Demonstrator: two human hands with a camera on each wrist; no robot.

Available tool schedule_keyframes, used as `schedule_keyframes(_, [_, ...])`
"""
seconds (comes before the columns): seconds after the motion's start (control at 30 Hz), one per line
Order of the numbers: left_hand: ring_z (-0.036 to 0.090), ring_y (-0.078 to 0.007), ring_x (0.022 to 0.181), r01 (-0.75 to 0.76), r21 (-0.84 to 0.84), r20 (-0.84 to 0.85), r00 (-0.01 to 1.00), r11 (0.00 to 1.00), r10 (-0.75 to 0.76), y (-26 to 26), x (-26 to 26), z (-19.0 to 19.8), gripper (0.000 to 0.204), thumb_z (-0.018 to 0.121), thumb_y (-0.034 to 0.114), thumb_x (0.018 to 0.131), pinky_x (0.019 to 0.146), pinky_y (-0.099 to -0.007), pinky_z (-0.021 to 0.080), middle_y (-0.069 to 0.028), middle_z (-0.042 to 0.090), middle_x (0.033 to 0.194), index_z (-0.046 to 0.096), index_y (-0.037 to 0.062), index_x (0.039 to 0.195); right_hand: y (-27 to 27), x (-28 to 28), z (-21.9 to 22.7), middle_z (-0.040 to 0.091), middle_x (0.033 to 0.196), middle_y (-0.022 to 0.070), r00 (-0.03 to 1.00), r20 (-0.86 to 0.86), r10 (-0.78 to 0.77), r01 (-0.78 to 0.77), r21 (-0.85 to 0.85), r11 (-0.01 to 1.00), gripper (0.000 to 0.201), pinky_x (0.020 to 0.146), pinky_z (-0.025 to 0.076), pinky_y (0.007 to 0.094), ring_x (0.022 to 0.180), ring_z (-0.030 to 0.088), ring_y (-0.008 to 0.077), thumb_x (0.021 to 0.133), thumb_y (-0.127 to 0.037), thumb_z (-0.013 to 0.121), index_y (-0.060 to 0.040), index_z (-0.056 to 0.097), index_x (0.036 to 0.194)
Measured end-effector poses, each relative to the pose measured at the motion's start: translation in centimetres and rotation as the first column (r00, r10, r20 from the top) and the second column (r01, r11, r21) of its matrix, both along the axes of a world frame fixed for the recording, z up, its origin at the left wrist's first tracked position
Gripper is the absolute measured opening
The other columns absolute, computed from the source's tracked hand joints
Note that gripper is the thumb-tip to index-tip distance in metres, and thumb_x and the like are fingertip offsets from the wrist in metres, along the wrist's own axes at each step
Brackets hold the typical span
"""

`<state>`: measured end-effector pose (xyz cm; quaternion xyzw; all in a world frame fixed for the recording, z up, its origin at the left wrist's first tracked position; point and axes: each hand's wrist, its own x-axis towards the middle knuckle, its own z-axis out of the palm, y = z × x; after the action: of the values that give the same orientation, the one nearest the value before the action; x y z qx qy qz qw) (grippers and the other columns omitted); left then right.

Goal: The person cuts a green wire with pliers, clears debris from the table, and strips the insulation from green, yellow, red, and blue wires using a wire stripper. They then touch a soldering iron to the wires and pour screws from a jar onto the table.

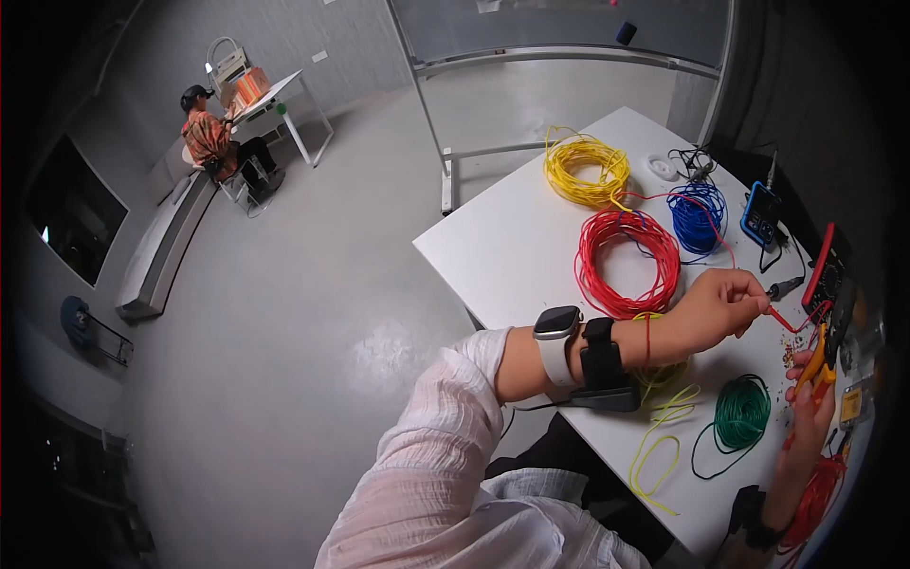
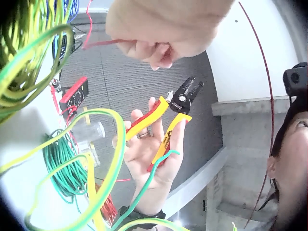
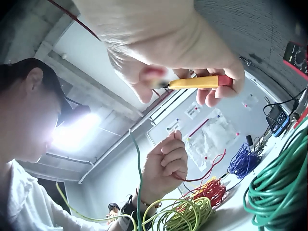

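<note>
The person's left hand [image 1: 725, 305] has its fingers curled in tight, pinching a red wire [image 2: 103, 43], which trails out from the fist. Over to the right of that grip, I see the right hand [image 1: 808, 403] with fingers and thumb around a yellow-and-red wire stripper [image 2: 156, 124], its handles spread and its black jaws parted. A red coil [image 1: 597, 261] lies just beyond the left wrist, a green coil [image 1: 742, 414] sits beside the right hand, and a red-edged multimeter [image 1: 827, 282] stands beyond the stripper.
</note>
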<state>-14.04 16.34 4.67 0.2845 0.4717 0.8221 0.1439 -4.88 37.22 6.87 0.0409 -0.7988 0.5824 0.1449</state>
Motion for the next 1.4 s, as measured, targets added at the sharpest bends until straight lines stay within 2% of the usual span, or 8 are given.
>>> schedule_keyframes(0.27, [0.044,-0.0028,0.054,-0.051,0.019,-0.065,0.997,0.999,0.052,0.3,-0.2,-0.3,0.015,0.052,0.017,0.086,0.046,-0.0174,0.033,0.0028,0.05,0.062,0.056,0.0021,0.084,-0.8,0.4,0.5,0.047,0.109,0.0113,1.0,-0.003,0.013,-0.013,-0.014,1.0,0.054,0.085,0.032,0.0282,0.099,0.042,0.0173,0.071,-0.016,0.049,0.0026,0.039,0.121])
schedule_keyframes(0.43, [0.039,-0.0027,0.046,-0.037,-0.192,0.089,0.994,0.981,0.055,-0.2,0.0,0.6,0.022,0.045,0.024,0.09,0.042,-0.0183,0.03,0.0022,0.048,0.055,0.054,0.0049,0.083,-1.4,0.5,0.8,0.046,0.111,0.0117,1.0,-0.009,-0.022,0.022,0.01,1.0,0.055,0.089,0.031,0.0292,0.102,0.041,0.0178,0.071,-0.016,0.05,0.0029,0.038,0.121])
schedule_keyframes(0.57, [0.037,-0.0031,0.044,-0.003,-0.212,0.133,0.991,0.977,0.032,0.0,-0.3,0.1,0.025,0.042,0.027,0.09,0.041,-0.0191,0.029,0.0017,0.048,0.053,0.052,0.0061,0.08,-1.0,0.5,0.8,0.045,0.111,0.0116,0.999,0.005,-0.033,0.033,0.0,0.999,0.055,0.089,0.03,0.0293,0.102,0.041,0.0175,0.071,-0.016,0.05,0.0028,0.037,0.121])
schedule_keyframes(0.63, [0.037,-0.0034,0.044,-0.116,-0.21,0.04,0.991,0.971,0.127,0.3,-0.4,-0.3,0.026,0.041,0.027,0.091,0.041,-0.0193,0.029,0.0015,0.048,0.053,0.051,0.0068,0.079,-0.9,0.4,0.7,0.045,0.111,0.0115,1.0,-0.005,0.004,-0.004,-0.007,1.0,0.055,0.089,0.03,0.0291,0.102,0.041,0.0172,0.071,-0.014,0.05,0.003,0.037,0.121])
schedule_keyframes(0.77, [0.037,-0.0043,0.044,-0.166,-0.241,0.051,0.982,0.956,0.184,0.3,-0.4,-0.2,0.027,0.04,0.027,0.091,0.041,-0.0201,0.03,0.0013,0.047,0.053,0.051,0.0063,0.078,-0.9,0.4,0.6,0.046,0.111,0.0112,1.0,-0.003,0.01,-0.01,-0.006,1.0,0.055,0.089,0.03,0.0288,0.101,0.041,0.0171,0.071,-0.013,0.05,0.0032,0.038,0.122])
schedule_keyframes(1.07, [0.043,-0.0087,0.05,-0.294,-0.151,-0.127,0.953,0.944,0.276,0.4,-0.4,-0.7,0.025,0.037,0.018,0.089,0.047,-0.0243,0.036,-0.0015,0.047,0.056,0.047,0.0015,0.073,-0.9,0.2,0.5,0.047,0.11,0.0116,0.999,0.004,0.032,-0.032,0.013,0.999,0.055,0.092,0.03,0.0314,0.1,0.043,0.0174,0.07,-0.011,0.05,0.0046,0.038,0.122])
schedule_keyframes(1.27, [0.042,-0.0037,0.051,-0.203,-0.133,-0.173,0.969,0.97,0.179,0.2,0.0,0.0,0.017,0.046,0.018,0.089,0.046,-0.019,0.034,0.0024,0.049,0.06,0.052,0.0034,0.082,-0.7,0.0,0.1,0.049,0.105,0.0102,0.999,0.01,0.042,-0.042,0.057,0.997,0.051,0.089,0.034,0.0295,0.095,0.045,0.0164,0.073,-0.01,0.049,0.0045,0.039,0.121])
schedule_keyframes(1.4, [0.038,-0.0013,0.045,-0.014,-0.083,-0.012,1.0,0.996,0.013,-0.1,0.3,0.4,0.016,0.051,0.019,0.088,0.04,-0.0167,0.029,0.0026,0.051,0.059,0.055,0.004,0.085,-0.7,0.0,0.2,0.05,0.094,0.0055,0.999,0.02,-0.035,0.036,-0.032,0.999,0.044,0.073,0.036,0.0217,0.08,0.045,0.0096,0.078,-0.01,0.05,0.0028,0.041,0.119])
